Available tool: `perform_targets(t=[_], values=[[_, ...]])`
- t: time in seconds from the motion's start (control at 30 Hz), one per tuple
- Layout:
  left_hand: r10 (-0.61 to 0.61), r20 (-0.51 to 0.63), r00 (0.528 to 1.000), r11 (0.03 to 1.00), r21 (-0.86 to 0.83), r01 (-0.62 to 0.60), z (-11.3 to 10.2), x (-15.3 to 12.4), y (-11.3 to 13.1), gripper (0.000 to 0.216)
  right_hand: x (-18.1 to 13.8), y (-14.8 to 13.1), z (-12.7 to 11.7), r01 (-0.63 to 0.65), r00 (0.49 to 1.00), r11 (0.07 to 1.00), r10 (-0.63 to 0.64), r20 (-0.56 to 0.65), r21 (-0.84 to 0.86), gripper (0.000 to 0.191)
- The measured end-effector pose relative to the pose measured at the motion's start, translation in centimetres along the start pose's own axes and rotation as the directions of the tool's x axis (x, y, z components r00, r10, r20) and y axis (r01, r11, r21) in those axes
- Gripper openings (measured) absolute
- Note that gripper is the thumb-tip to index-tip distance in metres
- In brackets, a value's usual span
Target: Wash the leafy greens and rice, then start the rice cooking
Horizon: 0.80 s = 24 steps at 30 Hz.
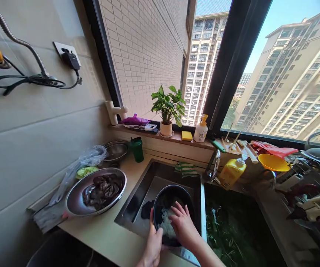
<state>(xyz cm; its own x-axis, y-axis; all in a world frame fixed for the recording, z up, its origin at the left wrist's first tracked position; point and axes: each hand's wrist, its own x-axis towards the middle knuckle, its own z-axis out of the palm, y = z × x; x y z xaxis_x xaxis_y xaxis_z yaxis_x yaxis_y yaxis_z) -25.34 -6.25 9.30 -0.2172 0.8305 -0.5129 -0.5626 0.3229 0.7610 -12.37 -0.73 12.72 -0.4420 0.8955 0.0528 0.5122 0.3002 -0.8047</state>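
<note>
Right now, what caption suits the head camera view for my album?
Left hand holding a dark bowl of pale grains at the sink, right hand over the bowl.

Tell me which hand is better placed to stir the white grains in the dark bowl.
Right, most likely: the right hand is open beside the white grains, while the left hand has its grip on the side of the dark bowl.

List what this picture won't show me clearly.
In the head view:
Some fingers of the left hand: hidden by the dark bowl.
Some white grains: covered by the right hand.
Fine print on the white pump bottle: too small.
Whatever lies beneath the greens: covered by them.
Dark container: cut off by bottom edge.
</note>
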Motion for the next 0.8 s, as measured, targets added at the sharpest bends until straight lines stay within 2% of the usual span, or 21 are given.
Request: perform_targets(t=[0.1, 0.2, 0.27, 0.33, 0.47, 0.57, 0.67, 0.73, 0.8], values=[[0.07, 0.044, 0.997, 0.997, 0.033, -0.071, -0.4, -0.1, 0.2, 0.089, -0.2, -1.6, -1.2, 0.017, 0.998, 0.997, -0.013, -0.059, 0.07, 0.023], [0.037, 0.085, 0.996, 0.996, 0.082, -0.044, -0.6, -0.4, 0.6, 0.089, -0.6, -2.3, -2.2, -0.012, 0.998, 0.979, 0.0, 0.057, 0.202, 0.024], [-0.02, 0.111, 0.994, 0.992, 0.124, 0.006, -0.6, -0.8, 1.0, 0.089, -1.0, -1.8, -2.0, -0.054, 0.996, 0.981, 0.041, 0.075, 0.185, 0.02], [-0.079, 0.152, 0.985, 0.986, 0.159, 0.055, -0.6, -1.2, 1.3, 0.088, -1.8, -1.0, -1.3, -0.07, 0.997, 0.992, 0.074, -0.036, 0.101, 0.024], [-0.184, 0.213, 0.96, 0.963, 0.234, 0.133, 0.0, -1.4, 1.5, 0.081, -4.8, -0.4, -1.1, -0.028, 0.963, 0.999, 0.034, -0.268, 0.028, 0.028], [-0.287, 0.26, 0.922, 0.934, 0.29, 0.21, 0.3, -1.3, 0.7, 0.074, -8.2, -0.3, -2.5, -0.063, 0.904, 0.989, 0.113, -0.412, 0.132, 0.023], [-0.394, 0.262, 0.881, 0.893, 0.338, 0.298, 0.4, -1.5, -0.5, 0.066, -11.1, -0.5, -4.9, -0.128, 0.779, 0.951, 0.272, -0.566, 0.281, 0.025], [-0.431, 0.268, 0.861, 0.873, 0.366, 0.323, 0.3, -1.9, -1.3, 0.066, -12.0, -0.7, -6.6, -0.097, 0.703, 0.935, 0.307, -0.641, 0.342, 0.03], [-0.444, 0.284, 0.85, 0.864, 0.388, 0.322, 0.2, -2.4, -1.8, 0.069, -12.0, -0.6, -8.2, -0.02, 0.682, 0.922, 0.296, -0.669, 0.388, 0.033]])
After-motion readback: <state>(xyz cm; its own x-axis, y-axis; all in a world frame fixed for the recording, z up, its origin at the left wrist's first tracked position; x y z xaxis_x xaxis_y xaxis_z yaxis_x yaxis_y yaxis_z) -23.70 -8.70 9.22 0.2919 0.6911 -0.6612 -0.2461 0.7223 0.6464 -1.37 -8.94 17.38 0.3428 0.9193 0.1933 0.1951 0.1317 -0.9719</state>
